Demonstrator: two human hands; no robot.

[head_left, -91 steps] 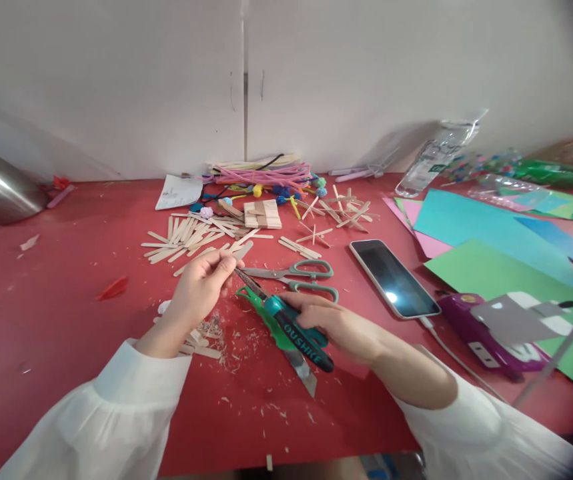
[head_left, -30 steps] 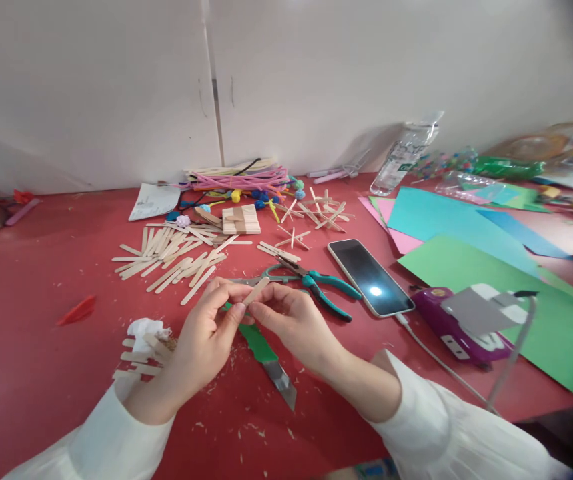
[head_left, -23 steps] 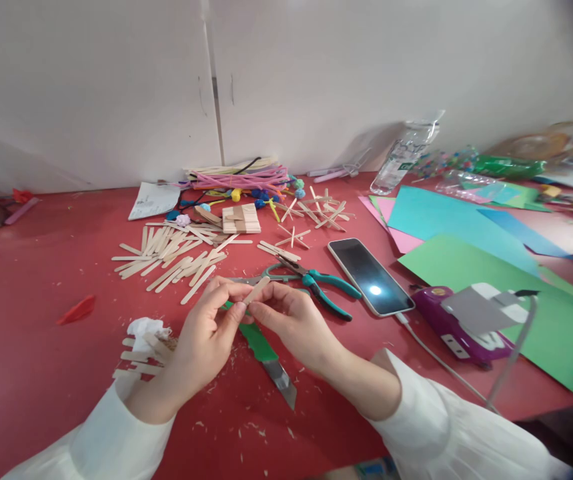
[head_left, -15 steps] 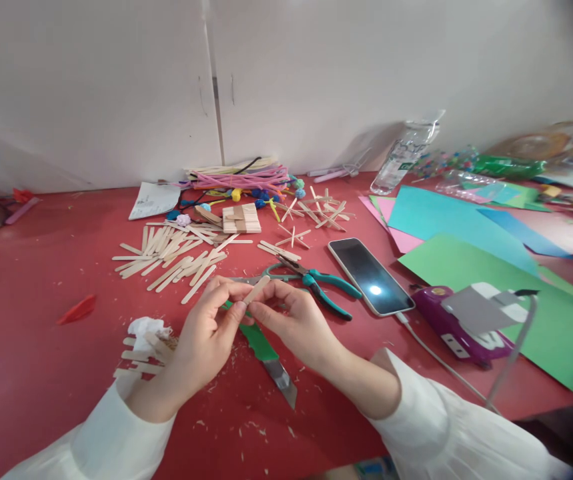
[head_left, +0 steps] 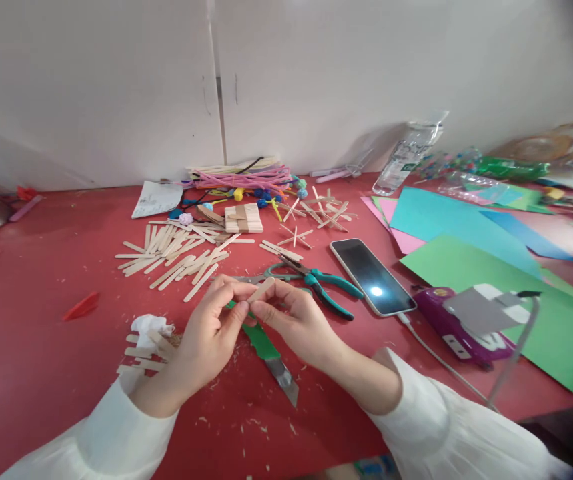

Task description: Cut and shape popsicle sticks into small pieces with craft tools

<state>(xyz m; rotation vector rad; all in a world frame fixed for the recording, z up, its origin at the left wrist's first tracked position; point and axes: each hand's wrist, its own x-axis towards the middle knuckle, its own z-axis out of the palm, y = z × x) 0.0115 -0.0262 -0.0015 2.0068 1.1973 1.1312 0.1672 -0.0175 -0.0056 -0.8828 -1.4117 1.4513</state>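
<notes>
Between my two hands is a wooden craft stick (head_left: pixel 262 291), tilted up to the right. My left hand (head_left: pixel 219 323) pinches its lower end with thumb and fingers. Close beside it, my right hand (head_left: pixel 299 321) grips the same stick between thumb and forefinger; the fingers partly cover it. Under the hands lies a green utility knife (head_left: pixel 265 343), its blade toward the table's front edge. Just beyond are teal-handled pliers (head_left: pixel 323 280), resting over grey-green scissors that my fingers partly hide.
Loose craft sticks (head_left: pixel 171 253) lie behind my left hand, near a bundled stack (head_left: pixel 243 219) and crossed sticks (head_left: pixel 333 210). A phone (head_left: pixel 372 277) on a cable, a purple power strip (head_left: pixel 466 327) and coloured paper (head_left: pixel 511 300) are at right. Wood shavings dot the red table (head_left: pixel 46 380).
Both hands keep hold of the craft stick, which now shows slightly less of its length above the fingers. The whole view has shifted a little; the table items lie where they were.
</notes>
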